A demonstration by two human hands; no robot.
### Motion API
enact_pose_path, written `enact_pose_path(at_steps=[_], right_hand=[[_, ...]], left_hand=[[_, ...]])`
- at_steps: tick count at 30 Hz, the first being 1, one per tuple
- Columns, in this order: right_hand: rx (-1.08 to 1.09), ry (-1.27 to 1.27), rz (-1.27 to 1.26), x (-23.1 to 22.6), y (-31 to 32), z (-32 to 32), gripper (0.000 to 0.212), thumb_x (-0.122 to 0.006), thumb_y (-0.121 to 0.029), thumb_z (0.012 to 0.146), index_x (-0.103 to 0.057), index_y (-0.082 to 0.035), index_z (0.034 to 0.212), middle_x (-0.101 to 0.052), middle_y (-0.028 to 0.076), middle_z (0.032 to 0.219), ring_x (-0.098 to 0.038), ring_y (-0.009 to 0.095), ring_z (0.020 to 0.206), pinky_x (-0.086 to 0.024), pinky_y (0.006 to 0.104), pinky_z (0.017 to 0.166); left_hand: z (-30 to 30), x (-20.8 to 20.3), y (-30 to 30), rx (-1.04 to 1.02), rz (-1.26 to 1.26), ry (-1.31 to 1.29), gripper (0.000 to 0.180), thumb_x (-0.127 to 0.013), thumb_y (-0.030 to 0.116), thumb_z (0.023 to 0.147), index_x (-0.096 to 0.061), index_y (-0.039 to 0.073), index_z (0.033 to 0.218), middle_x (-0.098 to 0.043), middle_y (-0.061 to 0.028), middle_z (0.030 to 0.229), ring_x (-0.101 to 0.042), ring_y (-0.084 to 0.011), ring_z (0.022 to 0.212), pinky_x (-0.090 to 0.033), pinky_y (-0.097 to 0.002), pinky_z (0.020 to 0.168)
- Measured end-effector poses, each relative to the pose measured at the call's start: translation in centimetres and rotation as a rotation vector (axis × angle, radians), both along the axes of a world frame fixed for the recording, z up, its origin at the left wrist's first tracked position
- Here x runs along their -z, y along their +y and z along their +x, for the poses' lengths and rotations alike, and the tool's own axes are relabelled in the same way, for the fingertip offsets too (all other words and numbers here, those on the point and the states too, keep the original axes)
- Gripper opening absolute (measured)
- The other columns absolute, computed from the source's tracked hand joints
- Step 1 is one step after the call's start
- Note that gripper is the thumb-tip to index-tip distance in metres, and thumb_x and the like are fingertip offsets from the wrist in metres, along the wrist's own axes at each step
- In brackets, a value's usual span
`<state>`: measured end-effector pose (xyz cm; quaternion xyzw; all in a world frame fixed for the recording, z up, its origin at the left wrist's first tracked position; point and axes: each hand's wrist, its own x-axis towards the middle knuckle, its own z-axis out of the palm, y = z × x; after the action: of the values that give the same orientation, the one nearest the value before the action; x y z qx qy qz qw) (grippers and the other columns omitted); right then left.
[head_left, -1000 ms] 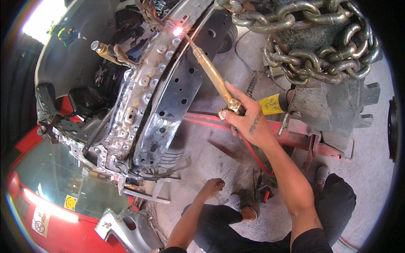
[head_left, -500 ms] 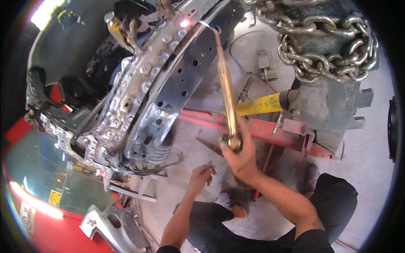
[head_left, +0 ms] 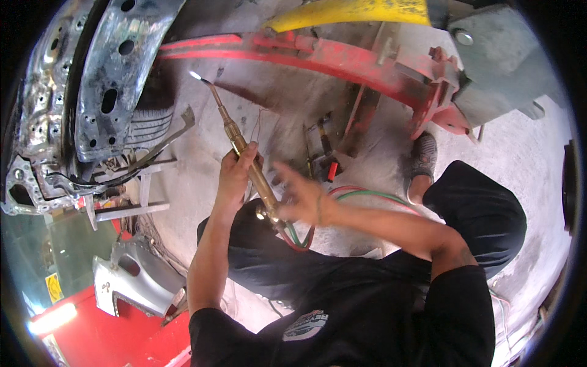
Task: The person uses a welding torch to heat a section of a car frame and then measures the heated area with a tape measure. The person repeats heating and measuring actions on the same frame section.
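Note:
My left hand is closed around the middle of a brass gas torch. The torch slants up and to the left, and a small bright flame burns at its bent tip, away from the car body. By the valve knobs at the lower end is my right hand, smeared by motion, its fingers spread apart. Whether those fingers touch the knobs I cannot tell. Red and green hoses run from the torch's end.
At the upper left stands a stripped car frame with a dark perforated beam. A red steel arm and a yellow bar cross the top. A silver body panel lies lower left. Tools lie on the floor ahead of me.
The torch has come down from the beam, toward my body. My left hand has taken hold of its middle, and my right hand has loosened its grip near the valves. The view has tilted downward.

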<state>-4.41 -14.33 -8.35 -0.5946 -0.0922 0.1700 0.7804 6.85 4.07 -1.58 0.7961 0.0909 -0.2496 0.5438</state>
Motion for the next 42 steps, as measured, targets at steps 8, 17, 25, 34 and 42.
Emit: enact_pose_path(at_steps=[8,17,25,34,42], right_hand=[[0.157,0.029,-0.999,16.2,-4.3,8.9,0.051,-0.068,-0.030,0.088,-0.057,-0.003,0.130,-0.062,0.028,0.117,-0.062,0.047,0.106,-0.052,0.0494,0.089],[0.562,0.240,-0.334,14.1,1.2,5.8,0.063,-0.068,-0.014,0.085,-0.051,-0.001,0.145,-0.068,0.018,0.110,-0.067,0.025,0.090,-0.054,0.0387,0.081],[0.690,0.054,0.110,-2.5,-1.6,6.2,0.029,-0.057,-0.013,0.095,-0.051,0.004,0.118,-0.062,0.009,0.074,-0.060,0.024,0.058,-0.050,0.0396,0.057],[1.182,-0.567,-0.030,-20.3,-11.7,22.2,0.061,-0.048,-0.022,0.106,-0.025,0.000,0.157,-0.059,0.014,0.080,-0.057,0.022,0.069,-0.049,0.0378,0.068],[1.236,-0.616,-0.144,-23.4,-14.9,29.8,0.061,-0.049,-0.022,0.105,-0.026,-0.008,0.160,-0.063,0.018,0.078,-0.065,0.029,0.069,-0.052,0.0405,0.070]], left_hand=[[0.3,0.2,3.2,-0.126,0.075,0.032,0.041,-0.070,0.044,0.096,-0.064,0.004,0.092,-0.061,-0.0024,0.077,-0.057,-0.0110,0.069,-0.045,-0.0282,0.061],[0.1,-0.4,2.8,-0.132,0.118,0.068,0.034,-0.067,0.035,0.097,-0.065,0.002,0.092,-0.062,-0.0035,0.078,-0.057,-0.0142,0.068,-0.047,-0.0322,0.062],[1.4,1.7,2.7,-0.063,0.202,0.096,0.041,-0.068,0.046,0.095,-0.062,0.006,0.098,-0.063,-0.0053,0.085,-0.061,-0.0175,0.072,-0.049,-0.0364,0.060],[1.4,1.9,0.8,-0.013,0.191,0.115,0.043,-0.068,0.045,0.095,-0.063,0.004,0.101,-0.064,-0.0045,0.083,-0.061,-0.0162,0.069,-0.048,-0.0326,0.056],[2.2,1.6,-0.7,0.068,0.234,0.143,0.044,-0.068,0.044,0.095,-0.063,0.001,0.103,-0.065,-0.0051,0.084,-0.061,-0.0144,0.068,-0.047,-0.0295,0.056]])
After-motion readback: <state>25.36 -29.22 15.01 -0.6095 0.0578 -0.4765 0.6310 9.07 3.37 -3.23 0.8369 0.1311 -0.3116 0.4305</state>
